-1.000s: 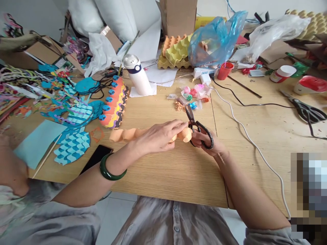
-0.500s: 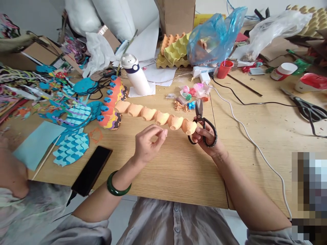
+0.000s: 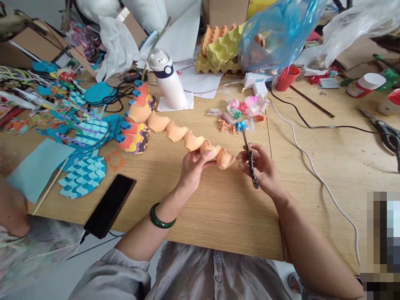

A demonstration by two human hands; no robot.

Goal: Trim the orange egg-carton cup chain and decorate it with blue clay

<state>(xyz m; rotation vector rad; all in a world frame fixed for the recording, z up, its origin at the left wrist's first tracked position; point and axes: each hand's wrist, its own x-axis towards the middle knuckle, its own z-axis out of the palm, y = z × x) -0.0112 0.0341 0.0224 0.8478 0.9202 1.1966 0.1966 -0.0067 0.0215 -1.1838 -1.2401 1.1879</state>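
Note:
A long orange egg-carton strip (image 3: 176, 132) of joined cups slants across the table. My left hand (image 3: 194, 168) is closed around it near its right end, thumb on top. In my right hand (image 3: 264, 168) is a pair of black-handled scissors (image 3: 251, 162), seen edge-on with the blades pointing away from me. My right fingertips are close to the strip's last cup; I cannot tell if they touch it. The strip's far end overlaps painted egg-carton pieces (image 3: 133, 141) in orange, yellow, purple and black with blue tips.
A black phone (image 3: 110, 205) lies left, near blue paper-scale shapes (image 3: 83, 175). Behind stand a white bottle (image 3: 168, 83), stacked egg trays (image 3: 215, 64) and a red cup (image 3: 287, 79). A white cable (image 3: 312, 175) runs down the right side. Another person's arm (image 3: 14, 208) rests at far left.
My left hand has moved right and taken hold of the strip. The strip has rolled and tilted. My right hand has come off the strip's end and turned the scissors edge-on.

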